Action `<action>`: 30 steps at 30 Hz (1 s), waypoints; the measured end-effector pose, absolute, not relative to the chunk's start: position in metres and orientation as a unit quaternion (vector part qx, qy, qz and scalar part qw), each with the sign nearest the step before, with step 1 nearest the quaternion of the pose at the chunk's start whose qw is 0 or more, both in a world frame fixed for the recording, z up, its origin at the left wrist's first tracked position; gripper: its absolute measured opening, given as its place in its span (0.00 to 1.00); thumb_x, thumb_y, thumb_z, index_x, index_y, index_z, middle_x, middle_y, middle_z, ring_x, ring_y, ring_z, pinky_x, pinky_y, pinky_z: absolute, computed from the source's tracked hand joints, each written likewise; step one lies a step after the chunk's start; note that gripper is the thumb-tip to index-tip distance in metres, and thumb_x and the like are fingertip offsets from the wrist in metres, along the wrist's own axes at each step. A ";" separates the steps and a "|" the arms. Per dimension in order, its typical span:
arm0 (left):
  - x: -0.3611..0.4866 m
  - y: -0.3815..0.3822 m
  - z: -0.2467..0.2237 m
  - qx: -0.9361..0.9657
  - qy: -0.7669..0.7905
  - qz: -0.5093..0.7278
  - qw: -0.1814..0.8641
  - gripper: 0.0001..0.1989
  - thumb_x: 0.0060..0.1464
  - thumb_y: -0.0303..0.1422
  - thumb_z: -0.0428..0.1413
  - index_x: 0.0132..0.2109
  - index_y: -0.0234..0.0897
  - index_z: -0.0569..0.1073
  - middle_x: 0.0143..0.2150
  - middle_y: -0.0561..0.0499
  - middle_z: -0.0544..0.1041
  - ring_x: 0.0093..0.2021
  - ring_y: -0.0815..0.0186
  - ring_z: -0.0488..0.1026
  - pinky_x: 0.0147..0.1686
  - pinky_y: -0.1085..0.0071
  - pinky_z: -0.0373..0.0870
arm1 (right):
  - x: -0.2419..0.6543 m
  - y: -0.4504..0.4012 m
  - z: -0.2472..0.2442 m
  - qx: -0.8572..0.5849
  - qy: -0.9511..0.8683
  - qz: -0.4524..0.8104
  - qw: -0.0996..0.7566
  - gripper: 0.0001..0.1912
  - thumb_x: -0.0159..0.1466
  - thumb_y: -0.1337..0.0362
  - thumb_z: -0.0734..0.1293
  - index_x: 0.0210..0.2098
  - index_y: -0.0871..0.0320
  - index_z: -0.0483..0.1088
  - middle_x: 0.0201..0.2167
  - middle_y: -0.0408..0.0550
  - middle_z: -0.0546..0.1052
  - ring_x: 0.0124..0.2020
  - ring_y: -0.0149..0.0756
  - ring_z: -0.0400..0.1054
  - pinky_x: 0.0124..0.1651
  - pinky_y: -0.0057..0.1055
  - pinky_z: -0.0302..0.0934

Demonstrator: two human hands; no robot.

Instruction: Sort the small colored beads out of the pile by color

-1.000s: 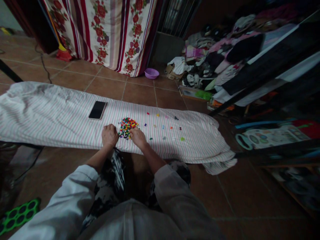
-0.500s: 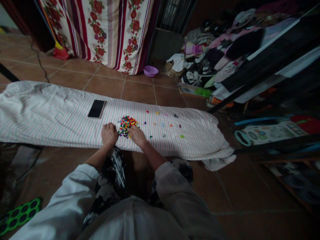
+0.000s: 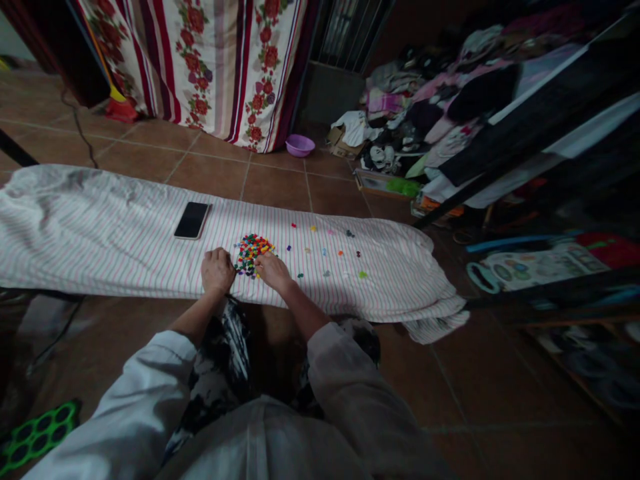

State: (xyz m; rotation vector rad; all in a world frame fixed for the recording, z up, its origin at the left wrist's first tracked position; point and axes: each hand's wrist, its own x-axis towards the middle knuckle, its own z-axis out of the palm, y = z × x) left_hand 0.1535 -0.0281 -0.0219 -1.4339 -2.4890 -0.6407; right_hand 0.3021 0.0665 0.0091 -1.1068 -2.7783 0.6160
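A heap of small, many-coloured plastic pieces point(image 3: 251, 248) lies on the striped cloth point(image 3: 135, 267) in front of me. At the heap's left edge my left hand point(image 3: 219, 270) rests with its fingers curled under; whatever they may hold is hidden. My right hand point(image 3: 273, 270) reaches into the heap's right side with fingertips pinched together, and I cannot make out what is between them. Right of it, small clusters sorted by colour are spread in loose rows, among them a lime green one point(image 3: 363, 274), an orange one point(image 3: 341, 253) and a yellow one point(image 3: 313, 228).
A phone point(image 3: 192, 220) lies on the cloth, left of the heap. Beyond the bench are a purple basin point(image 3: 300, 145), a flowered curtain point(image 3: 220, 67) and a red dustpan point(image 3: 121, 110). Piled clothes point(image 3: 440, 100) and a dark slanting bar point(image 3: 480, 183) occupy the right side.
The view has shifted slightly. Both hands stay at the heap in nearly the same poses, and the sorted clusters keep their places.
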 end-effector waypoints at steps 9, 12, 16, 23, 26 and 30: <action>0.152 -0.028 -0.023 -0.487 -0.842 -0.210 0.095 0.10 0.58 0.29 0.45 0.39 0.35 0.70 0.41 0.39 0.74 0.44 0.51 0.65 0.41 0.58 0.60 | 0.327 0.058 -0.014 -0.386 -0.853 0.266 0.230 0.07 0.61 0.68 0.63 0.39 0.54 0.70 0.35 0.43 0.74 0.36 0.33 0.68 0.43 0.28 0.62; 0.152 -0.028 -0.024 -0.488 -0.842 -0.212 0.095 0.10 0.58 0.29 0.45 0.39 0.34 0.70 0.41 0.39 0.74 0.44 0.52 0.65 0.41 0.58 0.60 | 0.343 0.059 -0.019 -0.403 -0.828 0.263 0.286 0.08 0.60 0.68 0.62 0.38 0.55 0.71 0.34 0.44 0.74 0.36 0.33 0.68 0.44 0.29 0.62; 0.152 -0.028 -0.023 -0.492 -0.839 -0.210 0.100 0.10 0.58 0.28 0.45 0.39 0.34 0.70 0.40 0.39 0.74 0.43 0.52 0.65 0.42 0.58 0.60 | 0.374 0.066 -0.024 -0.435 -0.797 0.242 0.342 0.13 0.60 0.69 0.60 0.40 0.56 0.73 0.35 0.47 0.73 0.35 0.35 0.67 0.45 0.31 0.63; 0.150 -0.028 -0.026 -0.493 -0.838 -0.202 0.116 0.10 0.59 0.29 0.44 0.39 0.35 0.70 0.39 0.39 0.74 0.43 0.52 0.65 0.42 0.58 0.60 | 0.417 0.078 -0.036 -0.487 -0.777 0.207 0.341 0.13 0.58 0.69 0.59 0.37 0.57 0.75 0.35 0.49 0.75 0.37 0.37 0.68 0.47 0.33 0.63; 0.148 -0.028 -0.029 -0.492 -0.838 -0.205 0.118 0.11 0.59 0.29 0.43 0.39 0.35 0.70 0.39 0.39 0.73 0.43 0.52 0.65 0.42 0.58 0.60 | 0.421 0.079 -0.042 -0.488 -0.780 0.202 0.336 0.13 0.58 0.69 0.60 0.37 0.57 0.75 0.35 0.50 0.75 0.36 0.37 0.68 0.47 0.34 0.64; 0.149 -0.028 -0.028 -0.495 -0.836 -0.211 0.107 0.10 0.58 0.29 0.43 0.39 0.35 0.70 0.39 0.39 0.73 0.43 0.51 0.65 0.43 0.57 0.60 | 0.421 0.078 -0.046 -0.495 -0.781 0.198 0.326 0.14 0.59 0.68 0.59 0.39 0.57 0.75 0.36 0.50 0.76 0.36 0.37 0.68 0.47 0.34 0.64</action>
